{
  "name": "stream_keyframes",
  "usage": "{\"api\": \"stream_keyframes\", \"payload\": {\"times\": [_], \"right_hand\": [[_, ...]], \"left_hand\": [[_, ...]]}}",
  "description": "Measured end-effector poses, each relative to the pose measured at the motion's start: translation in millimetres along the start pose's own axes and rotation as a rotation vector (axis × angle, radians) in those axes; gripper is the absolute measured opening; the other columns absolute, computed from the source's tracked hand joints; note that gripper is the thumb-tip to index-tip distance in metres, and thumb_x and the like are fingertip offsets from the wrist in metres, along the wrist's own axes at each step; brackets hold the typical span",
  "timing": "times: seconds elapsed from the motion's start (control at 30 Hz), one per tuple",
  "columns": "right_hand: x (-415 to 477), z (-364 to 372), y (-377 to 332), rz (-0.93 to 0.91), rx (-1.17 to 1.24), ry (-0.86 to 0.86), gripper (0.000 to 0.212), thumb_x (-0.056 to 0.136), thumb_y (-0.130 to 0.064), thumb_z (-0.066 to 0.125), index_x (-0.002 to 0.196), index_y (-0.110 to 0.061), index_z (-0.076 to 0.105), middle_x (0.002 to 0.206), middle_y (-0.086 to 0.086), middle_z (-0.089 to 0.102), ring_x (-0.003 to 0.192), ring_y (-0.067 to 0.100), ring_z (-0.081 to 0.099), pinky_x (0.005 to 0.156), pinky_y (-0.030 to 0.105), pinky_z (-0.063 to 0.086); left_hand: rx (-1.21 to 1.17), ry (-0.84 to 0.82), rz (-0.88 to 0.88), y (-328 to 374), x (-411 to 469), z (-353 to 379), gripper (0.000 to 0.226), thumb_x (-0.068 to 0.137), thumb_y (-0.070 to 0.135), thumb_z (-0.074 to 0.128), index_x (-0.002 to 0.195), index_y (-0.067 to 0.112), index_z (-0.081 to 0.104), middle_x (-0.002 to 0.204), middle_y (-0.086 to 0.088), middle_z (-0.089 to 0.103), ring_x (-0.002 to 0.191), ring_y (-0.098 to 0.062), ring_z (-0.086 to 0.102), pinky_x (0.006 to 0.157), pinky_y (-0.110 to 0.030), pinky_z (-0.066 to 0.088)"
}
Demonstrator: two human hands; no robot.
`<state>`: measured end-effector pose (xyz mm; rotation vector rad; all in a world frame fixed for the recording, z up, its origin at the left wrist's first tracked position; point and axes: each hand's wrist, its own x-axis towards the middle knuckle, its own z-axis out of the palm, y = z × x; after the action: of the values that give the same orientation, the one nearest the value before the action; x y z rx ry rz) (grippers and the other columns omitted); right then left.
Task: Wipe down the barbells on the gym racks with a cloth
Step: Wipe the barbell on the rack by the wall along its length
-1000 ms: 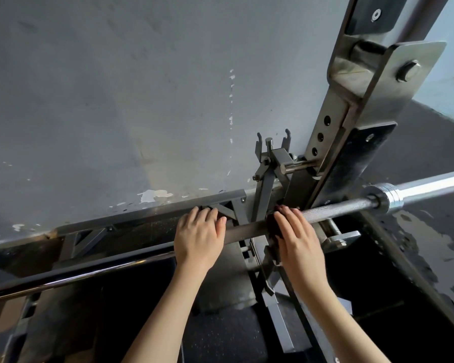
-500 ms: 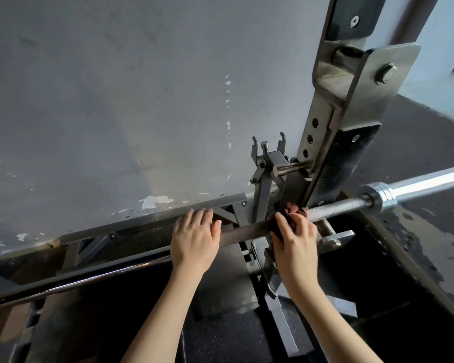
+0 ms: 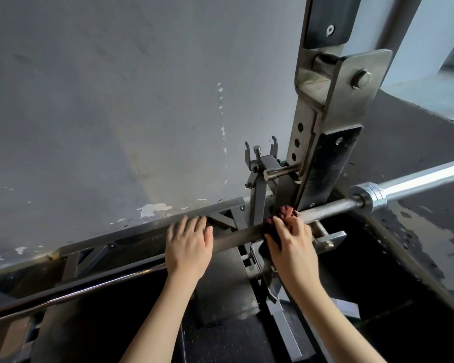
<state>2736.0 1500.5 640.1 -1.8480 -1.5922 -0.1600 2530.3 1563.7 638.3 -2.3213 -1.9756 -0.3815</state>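
Maroon cloth bunched in right hand grip, on barbell | left hand flat on barbell

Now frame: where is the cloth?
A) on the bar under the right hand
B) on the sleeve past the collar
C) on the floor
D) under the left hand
A: the dark red cloth is bunched on the bar under the right hand, beside the upright; the left hand lies on the bar without it.

One barbell, one cloth, two hands: left hand, right hand.
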Motion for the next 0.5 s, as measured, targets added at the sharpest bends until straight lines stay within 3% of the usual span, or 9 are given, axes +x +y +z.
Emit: {"api": "stream_keyframes", "payload": {"times": [0.13, 0.27, 0.4, 0.5], "right_hand": [[15, -9, 21, 0.246, -0.012, 0.052, 0.033, 0.076, -0.015, 0.080, 0.106, -0.006, 0.070, 0.104, 0.018, 0.056, 0.089, 0.042, 0.052, 0.060, 0.044, 0.052], [11, 6, -2, 0.161, 0.003, 0.039, 0.030, 0.073, -0.012, 0.082, 0.099, -0.005, 0.070, 0.114, 0.020, 0.061, 0.090, 0.045, 0.057, 0.064, 0.047, 0.056], [11, 4, 1, 0.125, 0.026, 0.036, 0.035, 0.070, -0.012, 0.085, 0.100, -0.006, 0.069, 0.113, 0.018, 0.063, 0.088, 0.042, 0.059, 0.066, 0.046, 0.058], [8, -4, 12, 0.123, 0.059, 0.023, 0.045, 0.074, -0.016, 0.081, 0.114, -0.005, 0.062, 0.114, 0.013, 0.062, 0.095, 0.036, 0.060, 0.070, 0.041, 0.054]], "left_hand": [[0.002, -0.007, -0.013, 2, 1, -1, 0.056, 0.094, 0.040, 0.025, 0.114, 0.014, 0.071, 0.112, -0.002, 0.070, 0.115, -0.029, 0.060, 0.100, -0.050, 0.044], [0.009, 0.002, -0.024, 1, -1, 1, 0.063, 0.095, 0.044, 0.017, 0.118, 0.016, 0.069, 0.119, 0.000, 0.068, 0.124, -0.027, 0.054, 0.108, -0.052, 0.033], [0.030, -0.108, 0.071, 38, 6, -7, 0.082, 0.089, 0.052, -0.009, 0.144, 0.021, 0.044, 0.146, 0.002, 0.048, 0.143, -0.021, 0.029, 0.117, -0.047, 0.008], [0.002, -0.134, 0.118, 72, 13, -7, 0.088, 0.084, 0.052, -0.016, 0.144, 0.024, 0.042, 0.145, 0.004, 0.048, 0.142, -0.020, 0.030, 0.115, -0.043, 0.018]]}}
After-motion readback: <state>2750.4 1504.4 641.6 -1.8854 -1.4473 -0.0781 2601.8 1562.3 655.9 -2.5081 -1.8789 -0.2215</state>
